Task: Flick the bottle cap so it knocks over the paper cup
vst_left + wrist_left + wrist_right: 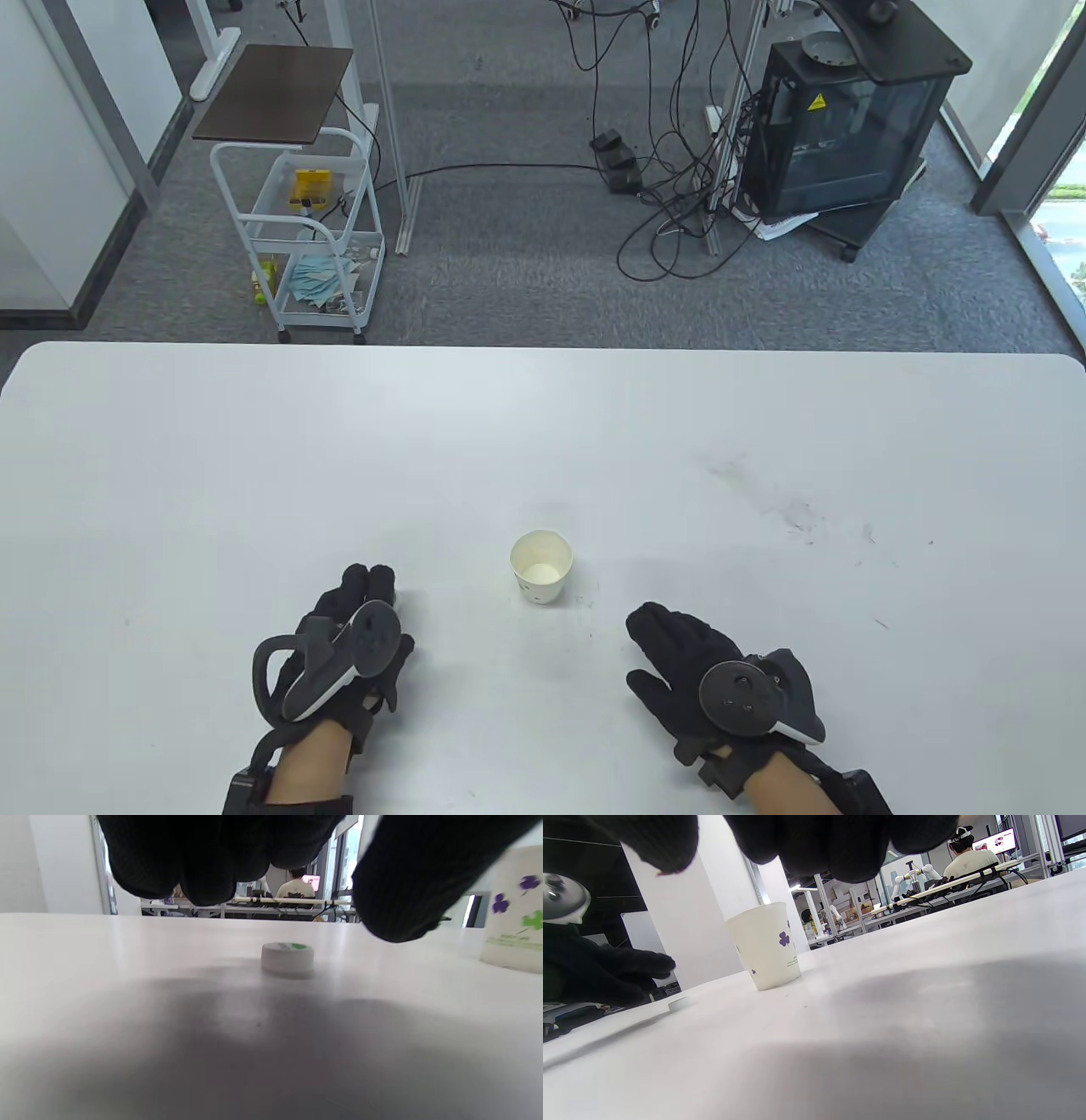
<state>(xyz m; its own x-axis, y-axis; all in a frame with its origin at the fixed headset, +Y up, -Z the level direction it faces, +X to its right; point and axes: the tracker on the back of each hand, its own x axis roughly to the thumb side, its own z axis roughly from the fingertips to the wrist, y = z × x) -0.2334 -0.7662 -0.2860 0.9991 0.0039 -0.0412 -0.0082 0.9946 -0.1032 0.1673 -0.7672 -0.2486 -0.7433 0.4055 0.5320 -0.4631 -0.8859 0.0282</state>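
Observation:
A white paper cup (541, 567) with purple clover prints stands upright on the white table (543, 441), between my hands. It also shows in the right wrist view (765, 946) and at the right edge of the left wrist view (515, 912). A white bottle cap (287, 957) with a green mark lies flat on the table just beyond my left fingers (203, 857), untouched. In the table view the cap is hidden under my left hand (373, 586), which hovers left of the cup. The right wrist view shows the cap (678, 1003) left of the cup. My right hand (649, 637) rests open, right of the cup.
The table's far edge (543, 346) lies well beyond the cup. Faint scuff marks (797, 514) show on the right half. On the floor behind stand a white cart (301, 238) and a black cabinet (848, 127) with cables.

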